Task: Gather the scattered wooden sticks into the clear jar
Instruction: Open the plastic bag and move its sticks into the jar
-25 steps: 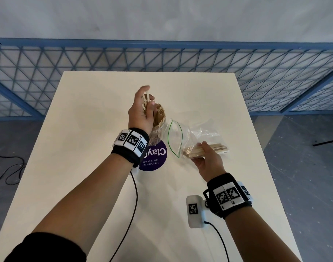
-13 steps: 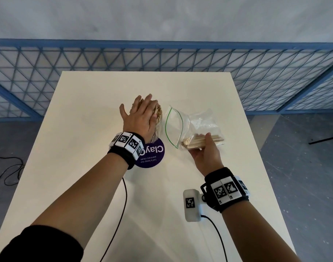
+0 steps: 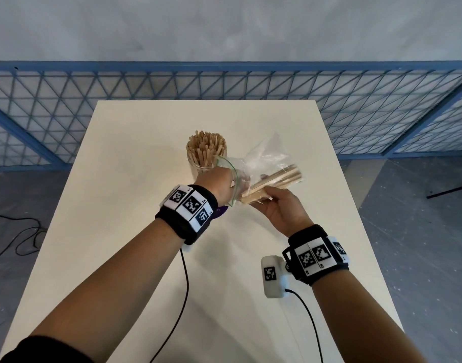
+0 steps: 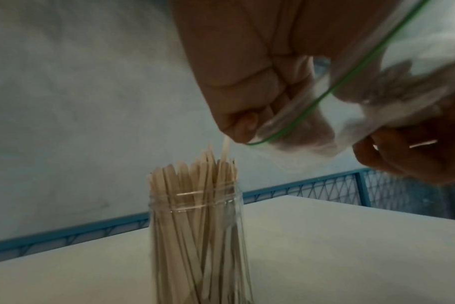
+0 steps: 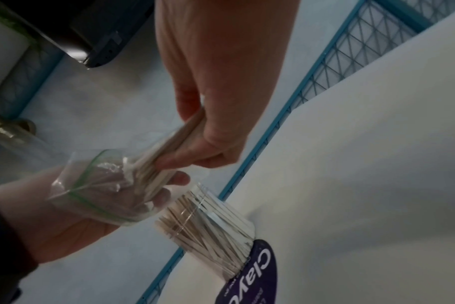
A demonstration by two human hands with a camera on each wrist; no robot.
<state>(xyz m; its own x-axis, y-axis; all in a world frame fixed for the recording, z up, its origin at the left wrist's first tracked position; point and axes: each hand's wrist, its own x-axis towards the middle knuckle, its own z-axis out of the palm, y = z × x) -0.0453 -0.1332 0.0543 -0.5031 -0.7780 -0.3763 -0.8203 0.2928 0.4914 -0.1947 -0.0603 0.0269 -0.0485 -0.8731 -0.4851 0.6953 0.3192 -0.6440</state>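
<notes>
A clear jar (image 3: 201, 163) (image 4: 195, 236) (image 5: 216, 230) packed with upright wooden sticks (image 3: 205, 149) stands mid-table. Just to its right, my right hand (image 3: 269, 197) (image 5: 192, 148) grips a clear zip bag (image 3: 266, 158) from below and pinches a bundle of sticks (image 3: 277, 179) through the plastic. The bag's green-edged mouth faces left. My left hand (image 3: 240, 184) (image 4: 260, 127) (image 5: 143, 197) is inside that mouth, fingers curled at the near ends of the bundle, thumb by the rim. Plastic blurs the fingertips.
A purple round lid (image 5: 257, 271) lies on the white table (image 3: 125, 205) by the jar's base, mostly hidden under my left wrist in the head view. A blue mesh fence (image 3: 67, 106) runs behind the table. Cables trail from both wrist units.
My left hand left the top of the jar's sticks and moved right into the bag's mouth. My right hand lifted the bag and tilted it toward the left hand.
</notes>
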